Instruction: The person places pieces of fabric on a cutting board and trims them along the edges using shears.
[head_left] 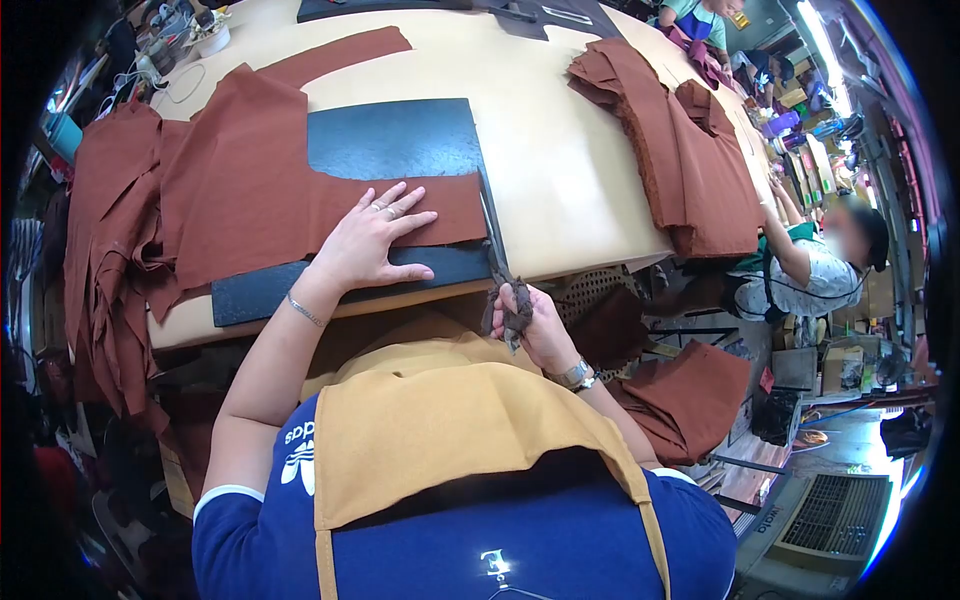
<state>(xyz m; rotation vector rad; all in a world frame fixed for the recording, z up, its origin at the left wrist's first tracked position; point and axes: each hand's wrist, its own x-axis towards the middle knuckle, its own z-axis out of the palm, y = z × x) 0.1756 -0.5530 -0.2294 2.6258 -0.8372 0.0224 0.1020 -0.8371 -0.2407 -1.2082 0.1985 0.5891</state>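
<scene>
My left hand [375, 238] lies flat with its fingers spread on a reddish-brown cloth piece [240, 190]. A strip of this cloth stretches rightward over a dark board [400, 135]. In my right hand [545, 330], at the table's near edge, are scissors [494, 235] with dark cloth wrapped round their handles. The long blades point away from me, along the board's right edge, where the strip ends. Whether cloth lies between the blades I cannot tell.
Brown cloth pieces [110, 230] hang over the table's left edge. A stack of brown cloth [680, 150] lies on the right of the pale table [545, 170], and more brown cloth [690, 400] sits below. A co-worker [800, 260] stands at right; another person [700, 30] is farther back.
</scene>
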